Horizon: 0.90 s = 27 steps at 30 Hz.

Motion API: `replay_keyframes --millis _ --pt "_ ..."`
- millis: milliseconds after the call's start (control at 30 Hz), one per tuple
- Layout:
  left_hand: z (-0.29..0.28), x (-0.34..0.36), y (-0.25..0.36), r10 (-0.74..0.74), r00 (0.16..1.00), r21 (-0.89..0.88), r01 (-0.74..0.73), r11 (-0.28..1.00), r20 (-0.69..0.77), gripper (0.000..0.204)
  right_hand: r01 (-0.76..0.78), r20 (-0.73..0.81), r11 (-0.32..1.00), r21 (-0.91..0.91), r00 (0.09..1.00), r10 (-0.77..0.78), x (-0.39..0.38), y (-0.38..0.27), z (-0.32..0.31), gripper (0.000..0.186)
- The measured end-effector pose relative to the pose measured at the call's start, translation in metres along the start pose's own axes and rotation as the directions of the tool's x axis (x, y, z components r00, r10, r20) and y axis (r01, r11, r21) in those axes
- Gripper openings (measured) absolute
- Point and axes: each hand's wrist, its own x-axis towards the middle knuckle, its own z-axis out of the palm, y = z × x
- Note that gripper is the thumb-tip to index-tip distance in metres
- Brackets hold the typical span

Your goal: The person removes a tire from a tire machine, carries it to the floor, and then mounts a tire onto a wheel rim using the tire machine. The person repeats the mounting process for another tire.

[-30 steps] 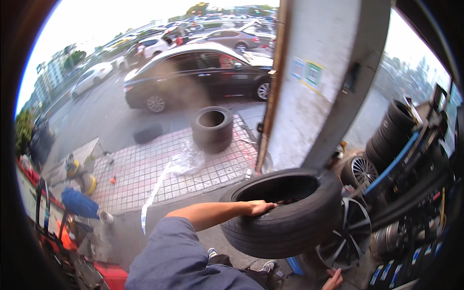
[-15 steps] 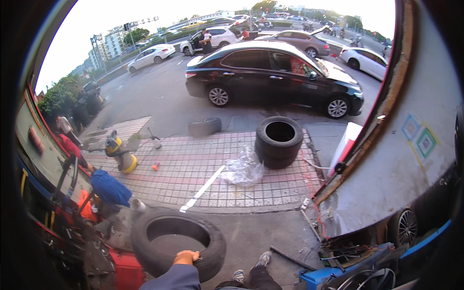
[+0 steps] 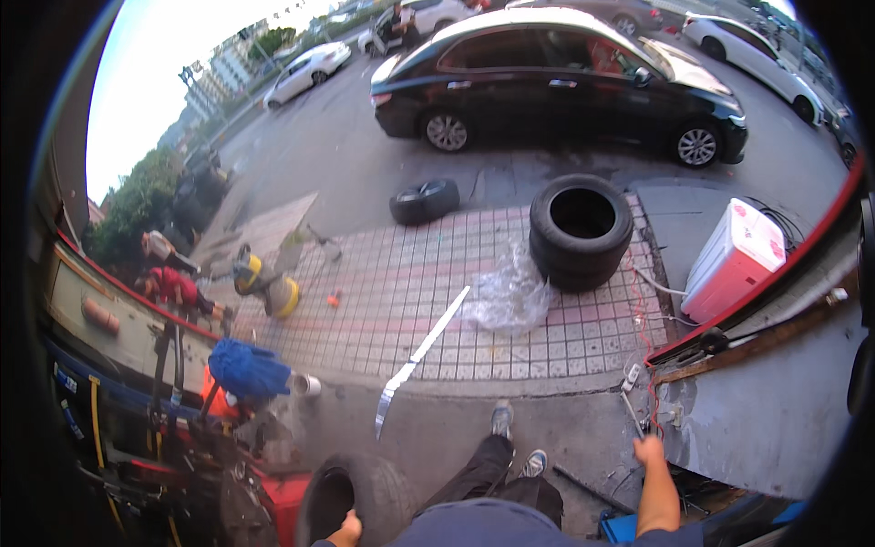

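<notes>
A black tire [image 3: 383, 497] stands tilted by my left leg, partly cut off by the lower edge. My left hand [image 3: 346, 529] grips its near rim; most of the fingers are hidden. On the other side, my right arm reaches forward, and my right hand [image 3: 649, 448] looks closed around the lower end of a thin metal rod [image 3: 632, 410] beside the grey panel. Orange cable runs close to that hand.
Stacked tires [image 3: 581, 242] and crumpled clear plastic [image 3: 510, 296] are on the tiled pavement. Another tire [image 3: 425, 202] lies beyond. A dark bar [image 3: 592, 488] lies right of my feet. A person in red [image 3: 173, 287] crouches left. A black car [image 3: 556, 91] stands on the road.
The tire in my left hand has come nearer my left side and tipped more upright. My right arm has come into view, reaching to the rod. My view has turned and tilted down.
</notes>
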Motion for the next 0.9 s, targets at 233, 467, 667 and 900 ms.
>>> replay_keyframes --millis 233,467,667,900 --pt "0.079 -0.03 0.062 -0.196 0.94 -0.646 0.334 0.686 0.278 0.076 0.249 0.117 0.951 -0.183 0.966 -0.231 0.09 -0.211 -0.075 0.041" --pt "0.121 -0.013 0.132 -0.319 0.94 -0.45 0.339 0.826 0.123 0.078 0.224 0.176 0.96 -0.168 0.965 -0.194 0.149 -0.252 -0.095 0.033" --pt "0.112 0.022 0.29 -0.404 0.898 -0.352 0.44 0.827 0.173 0.084 0.183 0.173 0.979 0.091 0.965 -0.197 0.204 -0.224 -0.065 0.05" --pt "0.231 0.074 0.603 -0.123 0.966 -0.157 0.161 0.975 0.227 0.088 -0.035 0.163 0.925 0.379 0.986 -0.029 0.257 -0.218 -0.041 0.043"
